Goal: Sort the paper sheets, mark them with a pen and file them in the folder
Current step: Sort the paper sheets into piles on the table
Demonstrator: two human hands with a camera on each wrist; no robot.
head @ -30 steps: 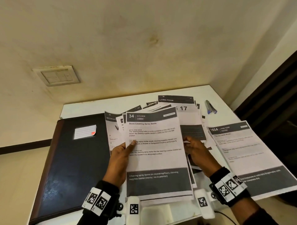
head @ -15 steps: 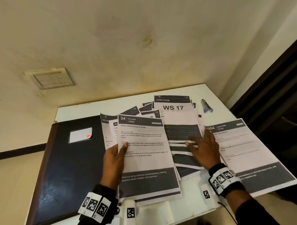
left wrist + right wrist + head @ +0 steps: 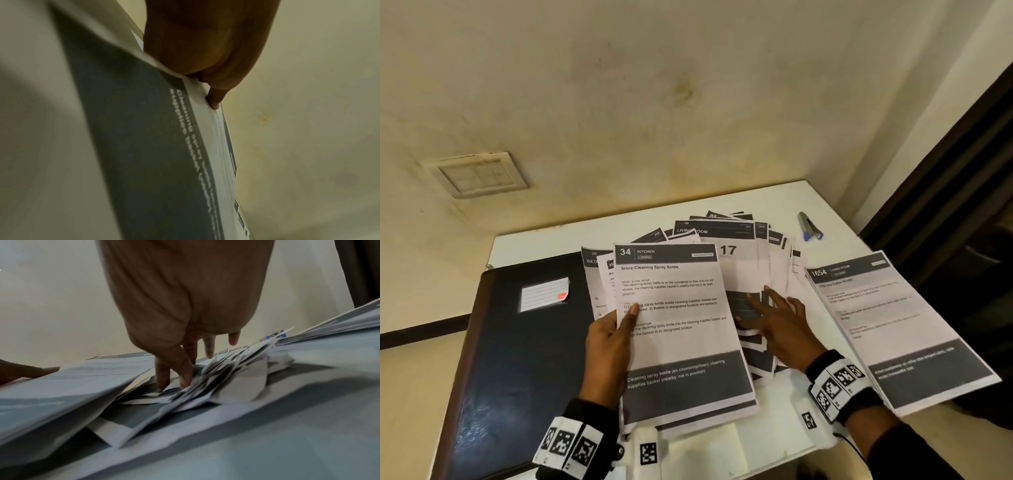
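Observation:
My left hand point(image 3: 616, 329) grips a stack of printed sheets point(image 3: 681, 329) at its left edge, thumb on the top page headed "34 KITCHEN"; the left wrist view shows the thumb point(image 3: 214, 97) pressed on that stack point(image 3: 144, 146). My right hand point(image 3: 774, 318) lies with straight, spread fingers on the fanned pile of loose sheets point(image 3: 767, 263), fingertips point(image 3: 162, 379) pressing into the pile point(image 3: 205, 386). A second sorted stack headed "1654 LIVING ROOM" point(image 3: 893, 325) lies at the right. The closed dark folder point(image 3: 517, 359) lies at the left. A blue-capped pen point(image 3: 810, 228) rests at the table's far right.
The white table point(image 3: 722, 448) stands against a cream wall point(image 3: 688, 85) with a switch plate point(image 3: 479, 174). A dark door frame point(image 3: 962, 171) runs along the right. The right stack overhangs the table's front right edge. A white label point(image 3: 544, 294) sits on the folder.
My right hand let go of the held stack, swung right onto the loose pile, then slid back left across it. The left hand keeps the stack, shifted slightly left.

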